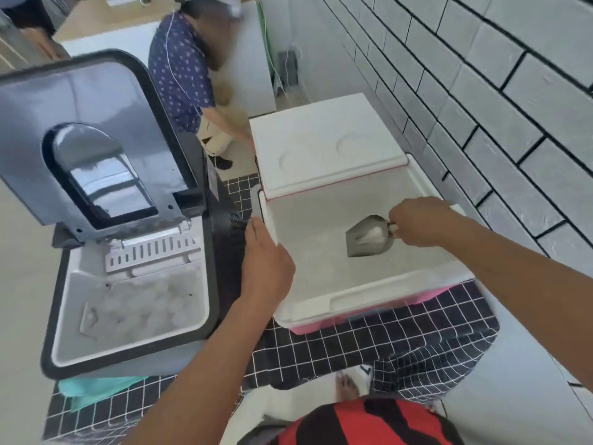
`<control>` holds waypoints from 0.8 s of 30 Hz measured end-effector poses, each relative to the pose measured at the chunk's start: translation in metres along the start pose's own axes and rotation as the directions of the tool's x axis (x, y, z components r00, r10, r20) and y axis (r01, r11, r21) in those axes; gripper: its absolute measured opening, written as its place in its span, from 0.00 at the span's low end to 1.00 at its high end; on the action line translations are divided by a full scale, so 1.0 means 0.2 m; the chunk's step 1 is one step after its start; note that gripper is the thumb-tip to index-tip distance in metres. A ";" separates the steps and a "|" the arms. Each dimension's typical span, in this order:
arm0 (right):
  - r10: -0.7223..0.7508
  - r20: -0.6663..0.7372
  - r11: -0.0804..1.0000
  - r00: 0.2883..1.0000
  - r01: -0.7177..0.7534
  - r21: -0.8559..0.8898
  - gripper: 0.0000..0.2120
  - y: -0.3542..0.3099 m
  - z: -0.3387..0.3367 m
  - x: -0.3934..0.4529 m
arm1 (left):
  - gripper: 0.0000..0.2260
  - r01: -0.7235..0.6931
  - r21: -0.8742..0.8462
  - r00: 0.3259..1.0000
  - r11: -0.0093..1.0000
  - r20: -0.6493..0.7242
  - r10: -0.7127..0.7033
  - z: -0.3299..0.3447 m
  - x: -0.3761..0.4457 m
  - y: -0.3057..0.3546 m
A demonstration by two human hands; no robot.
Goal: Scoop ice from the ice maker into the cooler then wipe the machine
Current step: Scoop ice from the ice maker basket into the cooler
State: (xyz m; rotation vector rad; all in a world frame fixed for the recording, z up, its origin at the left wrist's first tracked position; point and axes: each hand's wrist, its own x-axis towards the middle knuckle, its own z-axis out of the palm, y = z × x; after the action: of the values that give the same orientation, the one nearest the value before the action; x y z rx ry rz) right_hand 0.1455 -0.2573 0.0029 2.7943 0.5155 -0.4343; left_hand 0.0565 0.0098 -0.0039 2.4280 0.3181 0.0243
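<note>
1. The ice maker (128, 284) stands on the left part of the checked cloth (321, 348), its lid (90, 139) swung up and back so the bin is open from above. Ice (144, 303) lies heaped in the bin, well short of being emptied, I judge.
2. The cooler (369, 293) sits just beside the machine on the right, near the tiled wall (481, 91), with its white lid (321, 139) folded back on the far side. Placed this close, each scoopful has only a short way to travel. Its pale floor shows no clear ice; I cannot tell whether any has landed.
3. The right hand (417, 223) is curled round the handle of a metal scoop (369, 236), held over the open cooler with the mouth tipped down and toward the near-left, the pose for emptying.
4. The left hand (266, 261) hangs between the two boxes with fingers fairly straight, gripping nothing; its fingertips come close to the cooler's left rim, perhaps to steady it, though contact is unclear.
5. A teal cloth (96, 390) pokes out from under the machine's near edge, likely the wiper for the last step.
6. Another person (186, 75) stands beyond the machine, well apart from the work. The upright lid is the only thing the scoop's return path must skirt.
</note>
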 end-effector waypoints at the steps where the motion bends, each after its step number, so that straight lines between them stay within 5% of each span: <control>1: 0.002 -0.029 0.999 1.000 -0.001 0.043 0.08 0.01 -0.03 -0.01 | 0.31 0.000 -0.012 1.000 1.000 0.000 0.000 -0.01 0.00 0.01; 3: -0.006 -0.086 0.986 0.996 0.020 0.164 0.09 0.01 -0.11 -0.03 | 0.28 0.018 -0.063 0.999 0.998 0.050 -0.015 -0.05 0.01 0.02; 6: -0.051 -0.213 0.948 0.976 0.114 0.299 0.09 -0.04 -0.21 -0.07 | 0.11 -0.009 -0.117 0.998 0.993 0.061 0.016 -0.17 0.05 0.02; 12: -0.105 -0.377 0.848 0.920 0.281 0.449 0.07 -0.30 -0.49 -0.16 | 0.24 -0.156 -0.295 0.986 0.943 -0.100 0.132 -0.59 0.00 -0.09; 15: -0.177 -0.398 0.833 0.900 0.352 0.426 0.06 -0.49 -0.64 -0.18 | 0.22 -0.231 -0.098 0.955 0.968 -0.214 0.206 -0.81 -0.07 -0.28; 20: -0.329 -0.318 0.880 0.889 0.411 0.240 0.08 -0.87 -0.88 -0.24 | 0.23 -0.144 0.180 0.944 0.973 -0.270 0.189 -1.08 -0.17 -0.67; 24: -0.427 -0.238 0.900 0.872 0.383 -0.209 0.06 -1.21 -1.04 -0.30 | 0.24 -0.054 0.274 0.978 0.960 -0.179 0.106 -1.14 -0.22 -0.92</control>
State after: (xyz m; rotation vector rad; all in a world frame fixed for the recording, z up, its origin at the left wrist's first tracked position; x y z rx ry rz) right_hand 0.0491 0.0069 0.1663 2.5968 1.1628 -0.0675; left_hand -0.0504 0.2800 0.0579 2.7135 0.3268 0.2695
